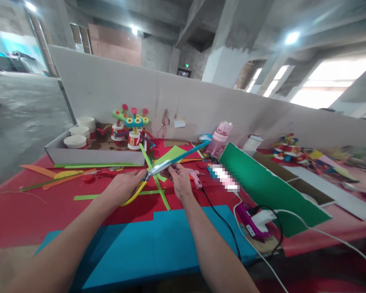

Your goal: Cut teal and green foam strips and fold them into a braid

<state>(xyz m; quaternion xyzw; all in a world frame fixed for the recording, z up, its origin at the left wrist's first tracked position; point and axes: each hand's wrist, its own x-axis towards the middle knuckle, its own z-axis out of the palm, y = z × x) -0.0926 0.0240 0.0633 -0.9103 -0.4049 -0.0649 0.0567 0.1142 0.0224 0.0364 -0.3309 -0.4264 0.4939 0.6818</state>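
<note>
My left hand (124, 188) is closed around a pair of scissors with yellow handles (136, 196). Their metal blades point right, toward my other hand. My right hand (180, 179) pinches a narrow blue paper strip (190, 152), which slants up to the right. Blades and strip meet or overlap near my right fingertips; I cannot tell whether the blades are parted. Beneath them lie light green paper strips (160, 191) and a yellow-green paper sheet (174, 154). A pink glue gun (196, 179) rests just right of my right hand.
At the back left, a shallow box (94, 156) holds white cups and paper-cup figures (135, 138). A pink bottle (221, 136), a green board (268, 183) and a purple power strip (252, 221) with cables occupy the right. Blue paper (146, 244) covers the table's front.
</note>
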